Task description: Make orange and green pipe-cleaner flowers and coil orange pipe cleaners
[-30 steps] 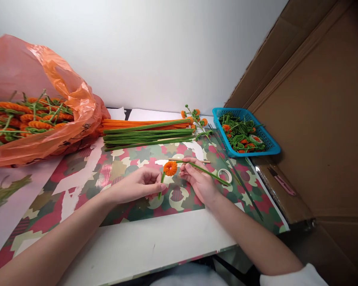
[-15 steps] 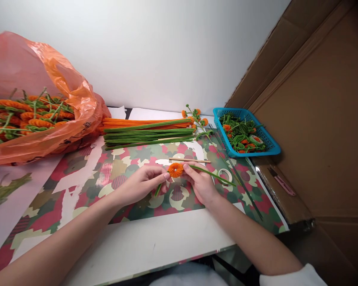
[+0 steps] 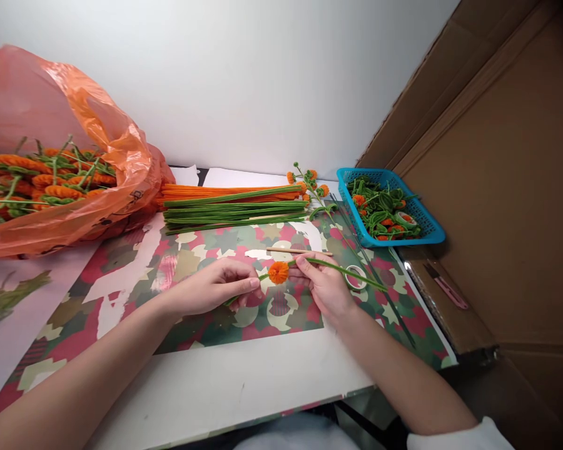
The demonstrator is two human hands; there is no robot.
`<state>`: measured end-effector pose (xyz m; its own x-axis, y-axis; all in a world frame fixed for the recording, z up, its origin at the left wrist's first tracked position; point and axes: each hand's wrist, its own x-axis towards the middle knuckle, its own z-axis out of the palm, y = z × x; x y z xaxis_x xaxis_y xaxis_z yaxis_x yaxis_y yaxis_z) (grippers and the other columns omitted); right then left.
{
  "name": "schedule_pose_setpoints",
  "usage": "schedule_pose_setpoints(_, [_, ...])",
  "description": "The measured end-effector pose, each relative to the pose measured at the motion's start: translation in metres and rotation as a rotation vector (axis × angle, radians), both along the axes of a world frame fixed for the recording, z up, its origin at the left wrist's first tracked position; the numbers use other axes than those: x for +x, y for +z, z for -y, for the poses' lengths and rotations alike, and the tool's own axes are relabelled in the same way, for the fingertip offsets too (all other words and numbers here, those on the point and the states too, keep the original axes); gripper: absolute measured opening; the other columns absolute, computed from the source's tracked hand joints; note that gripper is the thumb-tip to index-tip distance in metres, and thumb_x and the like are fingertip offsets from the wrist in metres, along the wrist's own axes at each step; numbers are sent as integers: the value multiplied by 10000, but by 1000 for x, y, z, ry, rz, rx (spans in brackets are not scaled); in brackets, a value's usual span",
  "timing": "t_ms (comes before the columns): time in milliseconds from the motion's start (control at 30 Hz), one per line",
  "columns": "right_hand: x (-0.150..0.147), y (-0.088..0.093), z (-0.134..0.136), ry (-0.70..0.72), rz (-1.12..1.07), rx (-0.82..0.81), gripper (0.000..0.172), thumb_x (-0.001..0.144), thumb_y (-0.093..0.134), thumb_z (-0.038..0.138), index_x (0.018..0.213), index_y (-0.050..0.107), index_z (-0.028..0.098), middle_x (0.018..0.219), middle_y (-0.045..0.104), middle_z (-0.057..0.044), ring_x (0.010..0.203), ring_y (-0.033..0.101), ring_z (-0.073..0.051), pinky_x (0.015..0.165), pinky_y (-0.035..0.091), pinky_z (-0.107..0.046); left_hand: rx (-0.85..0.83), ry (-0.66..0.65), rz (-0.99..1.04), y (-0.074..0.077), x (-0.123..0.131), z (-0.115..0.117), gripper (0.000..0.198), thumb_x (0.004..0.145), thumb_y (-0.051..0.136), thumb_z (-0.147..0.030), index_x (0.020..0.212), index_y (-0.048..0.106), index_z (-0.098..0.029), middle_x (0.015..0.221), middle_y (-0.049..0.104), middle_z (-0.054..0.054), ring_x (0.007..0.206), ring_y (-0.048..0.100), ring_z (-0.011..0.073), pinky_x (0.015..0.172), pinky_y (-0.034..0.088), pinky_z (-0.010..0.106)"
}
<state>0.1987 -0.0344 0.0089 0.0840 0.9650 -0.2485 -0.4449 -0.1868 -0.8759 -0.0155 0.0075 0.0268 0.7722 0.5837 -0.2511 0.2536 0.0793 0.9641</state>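
While one orange bag (image 3: 126,150) is sitting well left of the one held flower (image 3: 278,272), its outer side cut off, the left hand (image 3: 237,284) is pinching green stem (image 3: 263,277) just left of that flower, the right hand (image 3: 327,284) just right of it. Both are hiding the pinched lengths; farther right, one tape roll (image 3: 355,287) is lying partly covered.

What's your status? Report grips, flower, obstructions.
Left grip, right grip: pinching green stem either side. Orange flower: held between them. Tape roll: partly behind stem; nothing seen blocking flower.
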Motion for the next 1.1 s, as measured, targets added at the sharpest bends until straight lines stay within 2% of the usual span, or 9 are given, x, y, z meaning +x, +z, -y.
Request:
schedule_pose_setpoints(233, [-2,-4,1,87,4,95,307,638,819,429,741,660,187,744,736,-7,654,715,-154,645,616,-287,18,56,51,2,6,6,290,870,570,-405,717,643,-170,626,584,0,560,528,109,546,441,210])
schedule_pose_setpoints(533, [-5,-4,7,136,297,292,109,815,684,332,804,699,225,854,743,-21,806,705,-168,723,596,-310,-69,210,69,-2,25,17,271,829,614,-440,877,638,-175,724,599,7,609,570,124,546,492,232])
schedule_pose_setpoints(633, [-5,1,11,60,519,525,47,826,674,243,836,719,246,895,733,-24,893,686,-175,810,569,-330,145,322,56,-1,26,21,254,814,637,-404,917,686,-178,778,656,41,663,606,164,568,506,263])
schedule_pose_setpoints(733, [-3,6,18,23,697,770,130,805,689,170,881,725,269,914,725,-22,874,682,-174,808,566,-337,579,587,29,3,25,25,146,787,669,-326,863,727,-217,949,678,63,845,623,203,767,517,316])
schedule_pose_setpoints(800, [-1,8,24,65,758,875,201,809,672,133,941,722,276,940,729,-28,854,693,-173,771,582,-326,724,750,-10,6,24,29,108,779,675,-325,782,719,-227,900,658,53,825,607,192,760,505,302])
schedule_pose_setpoints(867, [1,8,28,98,802,952,269,829,633,101,1016,710,278,991,735,-41,890,704,-180,772,597,-320,584,805,-14,7,23,31,161,787,668,-373,795,680,-213,758,628,28,665,588,159,622,496,274])
schedule_pose_setpoints(933, [3,8,30,106,842,1014,305,848,599,89,1063,699,279,1030,737,-46,939,706,-185,802,602,-319,254,734,44,6,24,31,263,808,639,-444,894,634,-195,699,630,13,567,588,145,544,488,264])
schedule_pose_setpoints(1033, [6,6,30,147,870,1075,291,869,575,113,1074,698,279,1051,738,-49,938,712,-180,807,602,-305,-205,574,182,-1,26,27,409,797,638,-515,986,616,-153,767,683,51,616,649,162,588,529,275])
schedule_pose_setpoints(1100, [8,7,28,222,851,1080,262,881,565,139,1056,706,274,1059,737,-54,928,714,-177,806,599,-301,-363,529,273,-6,26,25,429,763,692,-497,987,644,-134,810,699,74,673,659,157,638,541,264])
